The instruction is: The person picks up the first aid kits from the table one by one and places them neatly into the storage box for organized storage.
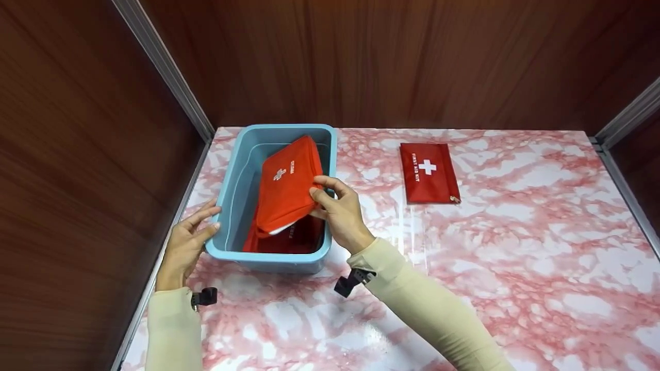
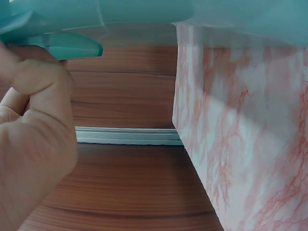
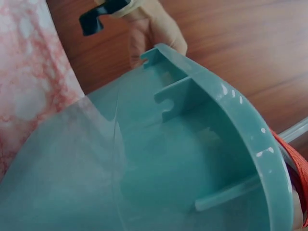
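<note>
A blue plastic bin (image 1: 273, 256) stands on the table, its rim gripped on the left side by my left hand (image 1: 183, 245), with the thumb at the rim. My right hand (image 1: 344, 215) pinches the right edge of a bright red first aid pouch (image 1: 286, 188), which is tilted inside the bin. Below that pouch lies a darker red first aid pouch (image 1: 299, 239), partly covered. In the left wrist view, my left hand (image 2: 41, 110) is curled at the bin's edge. The right wrist view shows mostly the bin's outer wall (image 3: 159, 159), with a red pouch strip (image 3: 301, 168) at the right.
To the right of the bin, another red first aid pouch (image 1: 430, 178) with a white cross and a zip pull lies flat on the marbled pink-and-white table (image 1: 515, 257). Brown wood-grain panels (image 1: 371, 62) with metal edging enclose the table at the back and sides.
</note>
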A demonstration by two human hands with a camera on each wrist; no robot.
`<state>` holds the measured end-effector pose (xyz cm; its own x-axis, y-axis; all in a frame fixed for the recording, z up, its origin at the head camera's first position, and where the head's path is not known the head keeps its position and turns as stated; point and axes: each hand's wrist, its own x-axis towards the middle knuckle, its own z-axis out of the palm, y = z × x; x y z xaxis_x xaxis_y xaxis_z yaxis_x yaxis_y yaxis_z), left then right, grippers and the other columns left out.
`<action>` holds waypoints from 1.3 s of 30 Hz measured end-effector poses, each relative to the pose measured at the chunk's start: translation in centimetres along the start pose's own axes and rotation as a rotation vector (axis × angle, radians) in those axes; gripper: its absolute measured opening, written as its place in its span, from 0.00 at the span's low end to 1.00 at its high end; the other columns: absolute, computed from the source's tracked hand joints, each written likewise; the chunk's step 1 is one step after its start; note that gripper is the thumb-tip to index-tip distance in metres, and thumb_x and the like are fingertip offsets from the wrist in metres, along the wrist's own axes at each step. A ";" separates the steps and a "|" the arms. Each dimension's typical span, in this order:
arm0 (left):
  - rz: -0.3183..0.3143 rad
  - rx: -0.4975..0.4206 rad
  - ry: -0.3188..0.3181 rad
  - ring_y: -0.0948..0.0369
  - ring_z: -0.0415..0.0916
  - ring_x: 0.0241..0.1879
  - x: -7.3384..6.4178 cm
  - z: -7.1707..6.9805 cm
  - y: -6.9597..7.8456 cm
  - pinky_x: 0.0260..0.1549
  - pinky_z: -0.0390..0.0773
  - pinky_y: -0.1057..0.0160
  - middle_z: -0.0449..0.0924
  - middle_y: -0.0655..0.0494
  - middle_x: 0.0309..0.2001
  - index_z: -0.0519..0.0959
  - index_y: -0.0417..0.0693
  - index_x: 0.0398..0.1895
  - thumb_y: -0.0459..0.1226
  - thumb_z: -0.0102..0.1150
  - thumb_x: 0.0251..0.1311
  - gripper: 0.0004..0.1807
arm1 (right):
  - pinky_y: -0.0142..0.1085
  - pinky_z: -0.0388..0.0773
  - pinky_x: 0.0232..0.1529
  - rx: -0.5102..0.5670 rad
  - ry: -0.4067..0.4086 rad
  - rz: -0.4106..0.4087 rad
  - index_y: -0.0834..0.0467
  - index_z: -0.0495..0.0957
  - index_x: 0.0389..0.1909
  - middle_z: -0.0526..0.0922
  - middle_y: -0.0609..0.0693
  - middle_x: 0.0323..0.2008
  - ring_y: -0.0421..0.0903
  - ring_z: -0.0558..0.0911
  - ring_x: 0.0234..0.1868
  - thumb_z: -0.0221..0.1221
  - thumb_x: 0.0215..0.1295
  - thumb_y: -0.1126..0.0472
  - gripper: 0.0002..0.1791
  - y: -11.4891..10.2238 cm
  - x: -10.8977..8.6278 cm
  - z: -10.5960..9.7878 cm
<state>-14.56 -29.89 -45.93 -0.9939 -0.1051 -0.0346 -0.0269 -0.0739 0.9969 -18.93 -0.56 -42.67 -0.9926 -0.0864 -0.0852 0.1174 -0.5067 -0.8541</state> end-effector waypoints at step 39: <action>0.008 -0.005 -0.009 0.63 0.71 0.59 0.0 -0.1 0.0 0.41 0.84 0.62 0.73 0.62 0.64 0.70 0.20 0.61 0.19 0.55 0.63 0.22 | 0.44 0.85 0.40 -0.083 -0.098 0.014 0.72 0.70 0.63 0.67 0.69 0.62 0.50 0.86 0.45 0.55 0.70 0.72 0.21 -1.9 -0.3 -1.7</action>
<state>-14.53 -29.94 -45.94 -0.9949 -0.0970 -0.0259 -0.0184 -0.0777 0.9968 -18.88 1.91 -41.93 -0.9826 -0.1787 -0.0506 0.1247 -0.4325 -0.8929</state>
